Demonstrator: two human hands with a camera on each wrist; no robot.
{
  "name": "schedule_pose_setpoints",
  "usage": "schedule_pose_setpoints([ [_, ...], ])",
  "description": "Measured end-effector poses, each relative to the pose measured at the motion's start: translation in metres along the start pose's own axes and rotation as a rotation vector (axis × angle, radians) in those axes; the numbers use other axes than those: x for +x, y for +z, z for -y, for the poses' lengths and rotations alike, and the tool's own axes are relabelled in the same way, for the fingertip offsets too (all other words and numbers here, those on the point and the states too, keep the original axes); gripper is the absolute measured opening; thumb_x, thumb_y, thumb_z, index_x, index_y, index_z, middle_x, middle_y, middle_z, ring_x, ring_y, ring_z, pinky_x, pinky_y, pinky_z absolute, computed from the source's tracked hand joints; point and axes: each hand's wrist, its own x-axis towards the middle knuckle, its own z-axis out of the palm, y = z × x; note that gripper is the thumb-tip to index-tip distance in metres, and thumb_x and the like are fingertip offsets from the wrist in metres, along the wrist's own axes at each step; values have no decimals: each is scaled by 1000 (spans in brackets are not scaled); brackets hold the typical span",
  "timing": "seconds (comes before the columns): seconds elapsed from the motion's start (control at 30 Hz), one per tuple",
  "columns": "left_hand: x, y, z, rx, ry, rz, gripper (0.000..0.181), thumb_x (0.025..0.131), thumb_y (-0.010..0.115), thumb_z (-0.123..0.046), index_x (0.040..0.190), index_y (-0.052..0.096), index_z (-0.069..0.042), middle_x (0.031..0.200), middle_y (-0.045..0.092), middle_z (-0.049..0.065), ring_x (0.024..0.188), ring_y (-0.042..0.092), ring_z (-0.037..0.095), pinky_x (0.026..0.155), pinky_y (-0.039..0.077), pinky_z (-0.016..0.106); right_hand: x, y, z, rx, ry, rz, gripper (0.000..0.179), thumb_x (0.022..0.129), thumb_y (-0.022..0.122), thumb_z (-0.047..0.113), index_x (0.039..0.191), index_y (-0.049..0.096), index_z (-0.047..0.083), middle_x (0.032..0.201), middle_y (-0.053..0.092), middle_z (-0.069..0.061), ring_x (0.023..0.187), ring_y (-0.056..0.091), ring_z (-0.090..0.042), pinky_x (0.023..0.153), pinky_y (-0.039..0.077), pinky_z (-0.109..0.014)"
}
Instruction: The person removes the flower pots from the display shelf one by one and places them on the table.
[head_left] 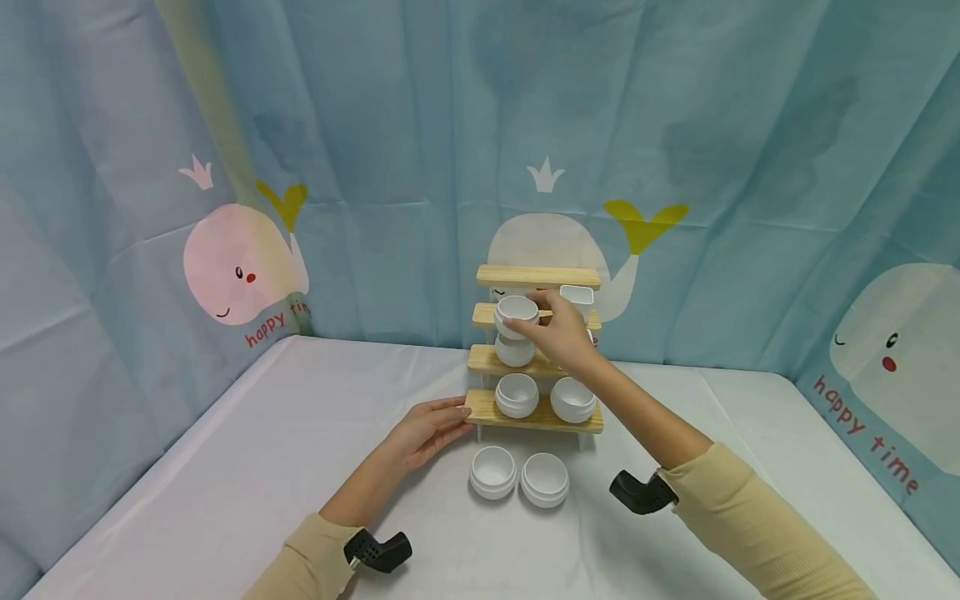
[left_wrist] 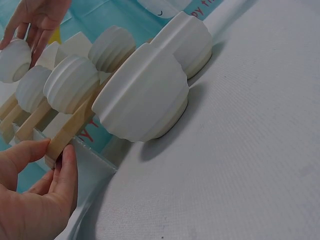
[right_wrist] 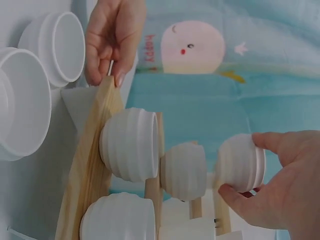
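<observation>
My right hand (head_left: 561, 333) grips a small white bowl (head_left: 516, 312) by its rim, thumb and fingers on opposite sides. In the head view this bowl overlaps another white bowl (head_left: 514, 350) on the second step of the stepped wooden stand (head_left: 487, 405). With thumb and fingertips, my left hand (left_wrist: 42, 192) pinches the left end of the lowest wooden shelf (left_wrist: 75, 125). On that shelf sit a left bowl (head_left: 517, 395) and a right bowl (head_left: 573, 400). A squarish white dish (head_left: 577, 295) stands higher at the right, partly behind my right hand.
Two more white bowls, a left one (head_left: 492, 472) and a right one (head_left: 545, 480), stand side by side on the white tabletop (head_left: 300, 417) before the stand. A blue whale-print curtain (head_left: 390, 167) hangs close behind. Black wrist cameras stick out from both sleeves.
</observation>
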Motion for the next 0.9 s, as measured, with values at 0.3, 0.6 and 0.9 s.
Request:
schedule_pose_setpoints([
  [0.3, 1, -1, 0, -3, -2, -4, 55, 108, 52, 3, 156, 31, 18, 150, 48, 32, 109, 67, 13, 100, 60, 23, -5, -5, -4, 47, -3, 12, 67, 98, 78, 19, 154, 48, -1, 154, 52, -18, 117, 61, -33, 84, 57, -27],
  [0.6, 1, -2, 2, -5, 1, -4, 55, 107, 53, 4, 155, 31, 19, 147, 51, 31, 107, 68, 12, 99, 61, 23, -14, -10, -8, 54, -28, 23, 64, 96, 80, 18, 150, 52, -2, 148, 55, -20, 118, 62, -37, 84, 57, -24],
  [0.9, 2, -1, 2, -5, -2, -10, 54, 107, 54, 4, 155, 33, 18, 146, 52, 30, 107, 68, 13, 99, 61, 23, -24, -16, -15, 79, -46, 35, 63, 96, 79, 17, 151, 52, 0, 149, 54, -21, 119, 62, -37, 80, 58, -27],
])
